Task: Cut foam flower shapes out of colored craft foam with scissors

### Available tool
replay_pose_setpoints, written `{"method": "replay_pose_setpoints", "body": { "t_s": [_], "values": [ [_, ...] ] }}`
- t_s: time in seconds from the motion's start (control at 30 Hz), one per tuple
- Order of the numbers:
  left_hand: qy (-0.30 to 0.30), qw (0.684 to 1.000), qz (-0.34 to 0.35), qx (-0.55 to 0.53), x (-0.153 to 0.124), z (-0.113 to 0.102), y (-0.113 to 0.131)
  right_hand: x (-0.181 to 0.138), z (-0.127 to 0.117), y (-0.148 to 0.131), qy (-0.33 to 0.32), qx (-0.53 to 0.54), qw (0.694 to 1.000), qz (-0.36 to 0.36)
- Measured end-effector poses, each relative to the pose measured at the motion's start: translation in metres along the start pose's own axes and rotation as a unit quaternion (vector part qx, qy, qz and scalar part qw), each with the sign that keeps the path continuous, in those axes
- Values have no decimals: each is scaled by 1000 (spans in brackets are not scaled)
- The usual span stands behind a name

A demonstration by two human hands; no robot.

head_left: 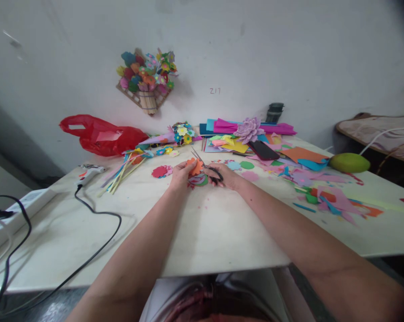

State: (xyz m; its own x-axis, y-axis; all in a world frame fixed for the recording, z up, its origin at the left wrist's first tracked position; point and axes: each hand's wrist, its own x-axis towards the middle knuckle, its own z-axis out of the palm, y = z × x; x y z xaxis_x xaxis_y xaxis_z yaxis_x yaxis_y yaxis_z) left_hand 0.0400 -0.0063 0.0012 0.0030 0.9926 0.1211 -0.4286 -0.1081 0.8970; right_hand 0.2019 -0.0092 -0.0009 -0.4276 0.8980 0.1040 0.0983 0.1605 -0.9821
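Note:
My left hand [180, 175] pinches an orange flower-shaped paper cutout [197, 167] above the table. Black-handled scissors [216, 175] are in my right hand [227, 175], their blades pointing up and left beside the orange flower. The blades look parted. Under my hands lie green and pink paper pieces [202, 180], partly covered. Left of my left hand are red and pink flower cutouts [160, 171]. Beyond my right hand sit a light blue flower cutout [234, 165], a green round piece [247, 165] and a pink one [250, 175].
Paper scraps [336, 201] spread over the right side, near a phone [264, 150] and a green mango-like fruit [349, 163]. A red plastic bag [104, 136], paper strips [121, 172] and a paper bouquet [183, 133] are at the back left. A black cable [119, 219] crosses the left.

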Motion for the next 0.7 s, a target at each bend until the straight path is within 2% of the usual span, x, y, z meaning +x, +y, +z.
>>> {"method": "replay_pose_setpoints", "body": {
  "t_s": [0.43,0.7],
  "values": [
    [-1,1000,2,0,2,-2,-2,4,-1,5,5,-4,1000,-1],
    [1,1000,4,10,4,-3,-3,4,2,2,20,29,999,29]
  ]
}}
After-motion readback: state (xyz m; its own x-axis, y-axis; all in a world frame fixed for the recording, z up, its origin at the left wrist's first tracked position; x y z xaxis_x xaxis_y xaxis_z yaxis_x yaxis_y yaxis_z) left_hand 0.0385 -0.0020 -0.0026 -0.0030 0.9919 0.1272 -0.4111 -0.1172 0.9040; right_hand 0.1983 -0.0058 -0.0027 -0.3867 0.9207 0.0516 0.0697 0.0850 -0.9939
